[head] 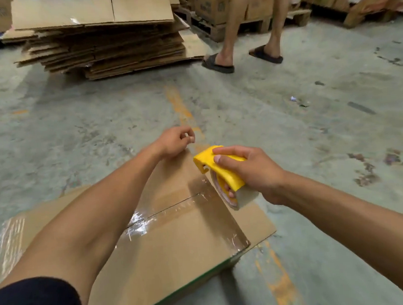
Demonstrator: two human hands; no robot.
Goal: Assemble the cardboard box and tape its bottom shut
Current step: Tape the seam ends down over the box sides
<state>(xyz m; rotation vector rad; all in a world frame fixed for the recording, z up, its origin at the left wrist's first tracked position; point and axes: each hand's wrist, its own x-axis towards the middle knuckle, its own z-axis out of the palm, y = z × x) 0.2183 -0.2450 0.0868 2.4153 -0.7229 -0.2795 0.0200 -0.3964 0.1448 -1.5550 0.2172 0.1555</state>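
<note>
Head view: my right hand (251,170) grips the yellow tape dispenser (220,170) over the cardboard box (177,243). My left hand (175,141) — fingers curled, pinching at the box's far edge — rests there.

One head-worn wide-angle camera looks forward and down over both forearms, close above the cardboard box (177,243) on the floor (312,126); the stack of flattened cardboard (104,42) sits far left.

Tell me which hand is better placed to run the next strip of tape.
Probably the right hand: it already grips the yellow tape dispenser over the box. The left hand rests at the far edge.
</note>
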